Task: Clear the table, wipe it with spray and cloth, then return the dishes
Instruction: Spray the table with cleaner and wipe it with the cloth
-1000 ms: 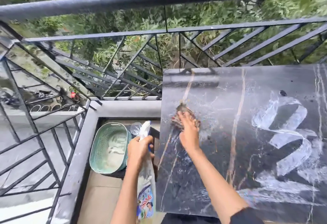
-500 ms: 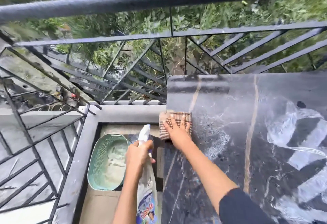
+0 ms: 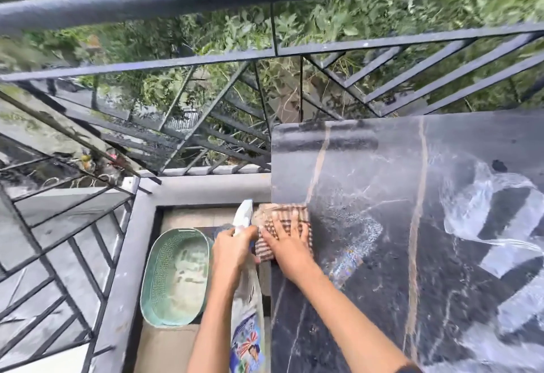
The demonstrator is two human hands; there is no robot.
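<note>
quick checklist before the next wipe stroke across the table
1. The cloth is pressed flat under the right hand: ok.
2. The cloth lies fully on the table: not ok, it overhangs the left edge.
3. The spray bottle is gripped in the left hand, off the tabletop: ok.
4. The white foam streaks on the right are wiped: not ok.
5. The visible tabletop is free of dishes: ok.
6. The dark speck by the foam is harmless: cannot tell.
</note>
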